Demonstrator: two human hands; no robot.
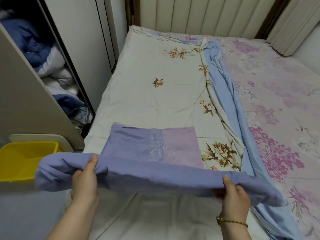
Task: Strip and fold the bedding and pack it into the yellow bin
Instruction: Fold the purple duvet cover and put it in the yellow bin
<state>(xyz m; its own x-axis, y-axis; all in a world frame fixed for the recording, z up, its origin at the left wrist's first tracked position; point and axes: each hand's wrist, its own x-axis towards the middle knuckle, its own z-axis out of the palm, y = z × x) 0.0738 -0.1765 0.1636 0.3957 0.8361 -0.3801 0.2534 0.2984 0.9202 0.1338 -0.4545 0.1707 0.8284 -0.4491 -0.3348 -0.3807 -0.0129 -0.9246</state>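
A lavender and pink pillowcase (152,146) lies across the near part of the bed, its near edge lifted. My left hand (85,179) grips that raised edge at the left, thumb on top. My right hand (233,193) grips the same edge at the right, thumb on top. Under it a white flowered sheet (155,70) with a light blue underside (223,78) is spread over the bed's left half. A pink and purple flowered sheet (270,94) covers the right half. The yellow bin (20,160) stands on the floor at the left, beside the bed.
An open wardrobe (22,94) at the left holds bundled blue and white quilts (43,54). A padded cream headboard (199,14) stands behind the bed. A cream cushion (292,23) leans at the far right corner.
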